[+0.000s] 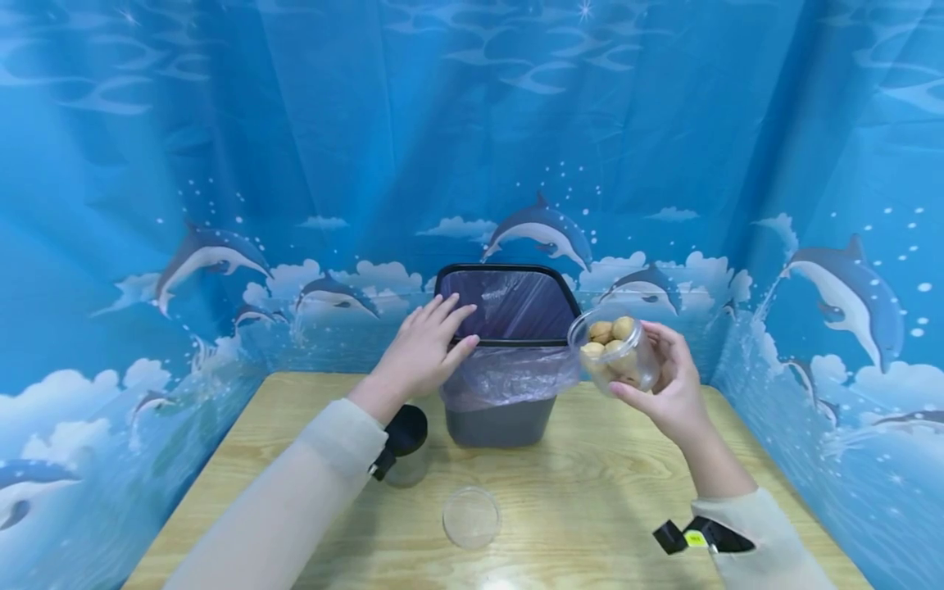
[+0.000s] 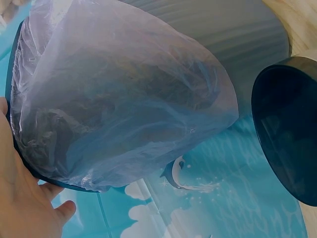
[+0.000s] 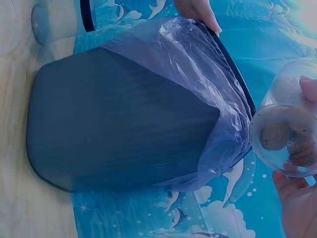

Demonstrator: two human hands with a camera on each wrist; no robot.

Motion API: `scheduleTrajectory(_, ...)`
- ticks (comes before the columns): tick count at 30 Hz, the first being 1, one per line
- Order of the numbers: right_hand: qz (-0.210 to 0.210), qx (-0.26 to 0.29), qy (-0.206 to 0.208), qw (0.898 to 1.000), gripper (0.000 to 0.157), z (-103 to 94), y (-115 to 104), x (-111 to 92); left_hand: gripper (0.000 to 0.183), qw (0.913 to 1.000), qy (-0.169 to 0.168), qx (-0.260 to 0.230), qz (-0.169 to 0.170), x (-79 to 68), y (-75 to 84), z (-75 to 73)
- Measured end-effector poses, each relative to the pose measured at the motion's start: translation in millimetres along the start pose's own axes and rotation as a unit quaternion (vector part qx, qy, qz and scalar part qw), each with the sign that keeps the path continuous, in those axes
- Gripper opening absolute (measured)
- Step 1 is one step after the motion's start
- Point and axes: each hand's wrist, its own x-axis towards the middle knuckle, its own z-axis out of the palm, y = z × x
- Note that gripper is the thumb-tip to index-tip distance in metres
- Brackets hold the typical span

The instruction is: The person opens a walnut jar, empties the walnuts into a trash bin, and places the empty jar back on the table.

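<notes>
The right hand has its grip clamped on a tilted clear jar of walnuts, beside the right edge of a grey trash bin lined with a translucent purple bag; the left hand, grip spread apart, is at its left edge. A black-lidded canister and clear round lid sit on the tabletop. The yellow wrist label is unreadable.

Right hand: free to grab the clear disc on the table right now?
Probably not: the right hand is gripping the clear tub of nuts. The table around the clear disc looks open, so the occupied grip seems the main obstacle.
</notes>
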Motion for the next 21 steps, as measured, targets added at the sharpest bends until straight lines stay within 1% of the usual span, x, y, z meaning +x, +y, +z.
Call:
scheduleTrajectory(9,0.009,-0.022,0.014,1.0,0.087,-3.3,-5.7,20.3,0.063,1.0,-0.004,0.0,-0.003,-0.2,0.3,-1.0)
scheduleTrajectory(14,0.004,-0.025,0.007,1.0,0.086,-5.7,-4.5,32.9,0.063,1.0,0.0,-0.001,-0.001,0.0,0.1,0.0)
scheduleTrajectory(21,0.012,-0.07,-0.012,0.997,0.084,-8.2,-4.5,52.3,0.063,1.0,0.003,0.001,0.002,0.3,-0.1,1.0)
